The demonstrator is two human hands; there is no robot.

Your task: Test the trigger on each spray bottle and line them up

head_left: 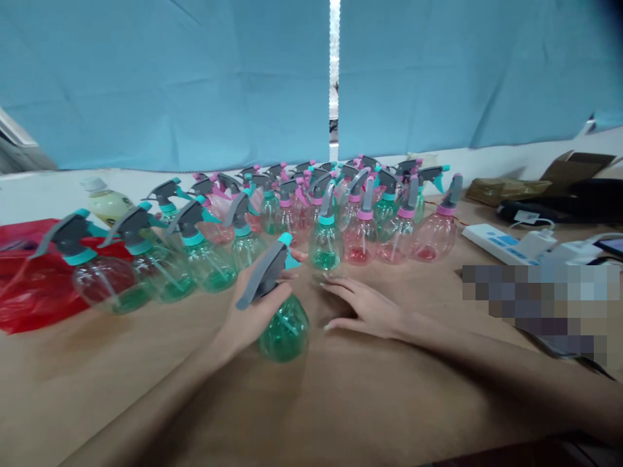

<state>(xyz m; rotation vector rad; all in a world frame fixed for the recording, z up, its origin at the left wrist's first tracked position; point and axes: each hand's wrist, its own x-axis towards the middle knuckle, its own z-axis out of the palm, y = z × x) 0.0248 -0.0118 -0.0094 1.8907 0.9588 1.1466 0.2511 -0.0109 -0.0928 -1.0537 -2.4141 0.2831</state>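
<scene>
My left hand (257, 308) is wrapped round the neck of a green spray bottle (285, 331) with a grey and teal head, tilted over the front of the table. To its right, my right hand (365, 308) holds nothing; its fingers are spread and point left, low over the tabletop. Just beyond the fingertips stands another green spray bottle (326, 250). A pink spray bottle (360, 243) is beside that one. Several green bottles stand at the left, among them one (211, 266) near my left hand.
Many more pink and green spray bottles fill the back of the table (195, 402). A red plastic bag (39, 279) and a capped bottle (107, 202) are at the left. At the right lie a white power strip (496, 243), cables and a cardboard box (574, 172).
</scene>
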